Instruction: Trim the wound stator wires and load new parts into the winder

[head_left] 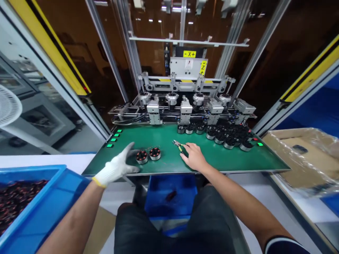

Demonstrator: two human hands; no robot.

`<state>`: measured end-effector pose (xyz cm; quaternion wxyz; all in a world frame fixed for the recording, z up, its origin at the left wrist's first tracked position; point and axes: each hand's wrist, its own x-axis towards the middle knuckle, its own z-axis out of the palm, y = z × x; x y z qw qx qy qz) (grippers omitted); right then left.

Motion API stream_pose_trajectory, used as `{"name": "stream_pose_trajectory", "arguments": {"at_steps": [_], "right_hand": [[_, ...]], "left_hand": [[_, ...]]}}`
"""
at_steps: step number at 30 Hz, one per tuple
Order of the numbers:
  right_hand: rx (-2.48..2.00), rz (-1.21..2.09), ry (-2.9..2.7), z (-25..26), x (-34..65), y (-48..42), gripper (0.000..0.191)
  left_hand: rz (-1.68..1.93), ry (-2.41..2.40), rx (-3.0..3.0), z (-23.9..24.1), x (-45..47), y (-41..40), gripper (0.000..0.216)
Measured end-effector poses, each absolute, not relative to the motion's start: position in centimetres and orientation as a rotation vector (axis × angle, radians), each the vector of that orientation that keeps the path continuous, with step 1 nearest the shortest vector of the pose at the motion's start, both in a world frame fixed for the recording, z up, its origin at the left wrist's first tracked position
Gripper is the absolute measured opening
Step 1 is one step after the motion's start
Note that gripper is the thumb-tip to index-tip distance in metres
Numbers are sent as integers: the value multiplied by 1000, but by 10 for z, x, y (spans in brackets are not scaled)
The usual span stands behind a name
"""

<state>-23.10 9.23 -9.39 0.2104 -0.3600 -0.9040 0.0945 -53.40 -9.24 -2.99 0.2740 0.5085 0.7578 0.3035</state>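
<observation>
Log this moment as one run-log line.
left hand: gloved, open, beside two wound stators | right hand: bare, on cutters | surface: green mat

A row of grey clamp fixtures (185, 107) stands along the back edge of the green worktable (233, 160), with a yellow axis label (189, 54) on the machine above. A heap of black wound stators (230, 135) lies at the table's back right. Green lit buttons (113, 139) sit at its left corner. A blue bin (39, 208) of parts is on the left, a white fan (7, 106) beyond it. A plastic-lined carton (304, 158) sits on the right, and a small blue tray (171, 194) under the table.
</observation>
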Motion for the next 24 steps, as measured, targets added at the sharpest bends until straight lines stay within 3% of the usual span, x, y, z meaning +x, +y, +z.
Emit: {"name": "stream_pose_trajectory", "arguments": {"at_steps": [4,9,14,19,24], "right_hand": [[-983,275,-2468,-92,-232,93,39],[-898,245,-2342,-74,-225,83,46],[-168,473,-2149,-37,-230,12,56],[166,473,-2130,-10,-241,-53,16],[160,394,-2202,-2,-225,-61,11]], "left_hand": [[873,1923,1371,-32,-533,-58,115],[1081,2028,1235,-27,-511,-94,114],[1607,2024,1101,-17,-444,-172,98],[1702,1901,1353,-15,-398,-221,92],[1754,1862,1327,-19,-393,-232,90]]}}
